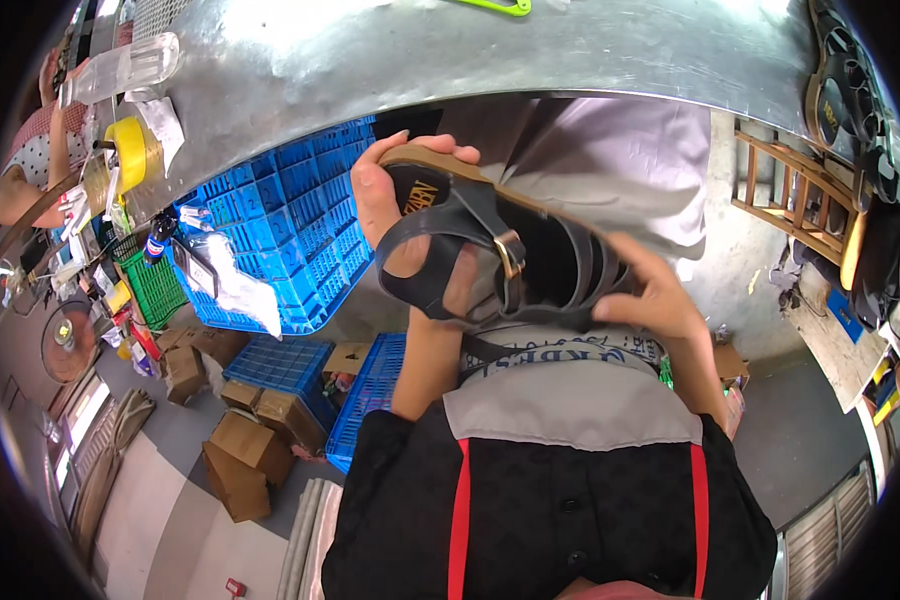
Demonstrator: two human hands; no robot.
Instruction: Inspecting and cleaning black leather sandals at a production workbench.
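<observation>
Between both hands I hold a black sandal (555, 250) with a brown sole edge and a gold buckle on its ankle strap. My left hand (378, 195) wraps round the heel end, thumb and fingertips showing at the sole's rim. At the toe end my right hand (655, 295) grips the sandal, its thumb near the front straps. The sandal is tilted so its insole and straps show. It is held over my lap, just in front of the metal table (490, 60).
Stacked blue crates (300, 220) stand left, with cardboard boxes (245, 465) lower down. A clear plastic bottle (125, 70) and yellow tape roll (128, 155) lie at the table's left. More black sandals (850, 100) line its right end, near a wooden rack (795, 195).
</observation>
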